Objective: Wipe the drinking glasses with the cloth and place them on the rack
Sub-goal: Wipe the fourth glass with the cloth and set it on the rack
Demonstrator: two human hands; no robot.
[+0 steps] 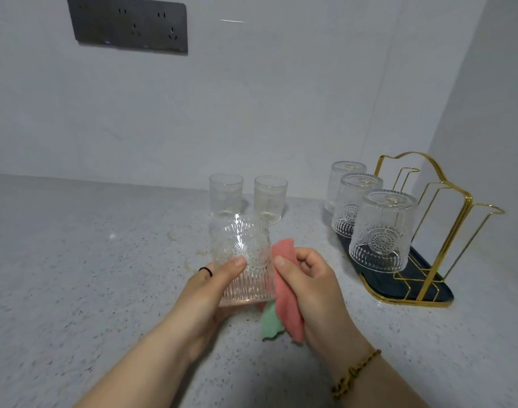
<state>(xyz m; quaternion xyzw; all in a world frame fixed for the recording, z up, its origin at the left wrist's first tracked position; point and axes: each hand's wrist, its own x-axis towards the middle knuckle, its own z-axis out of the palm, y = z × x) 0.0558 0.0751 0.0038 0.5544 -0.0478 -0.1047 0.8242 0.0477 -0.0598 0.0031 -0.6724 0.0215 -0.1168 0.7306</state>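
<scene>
My left hand (206,293) grips a patterned clear drinking glass (241,251) above the speckled counter, thumb across its front. My right hand (307,281) holds a pink and green cloth (284,301) against the glass's right side. Two more clear glasses (226,193) (270,198) stand upright on the counter behind. At the right stands a gold wire rack (446,219) on a dark tray (422,275), with three glasses upside down on its left pegs, the nearest glass (381,231) being the largest in view. The rack's right pegs are bare.
The grey speckled counter (75,275) runs to a white wall at the back and another wall close behind the rack on the right. A dark socket panel (128,25) is mounted high on the back wall.
</scene>
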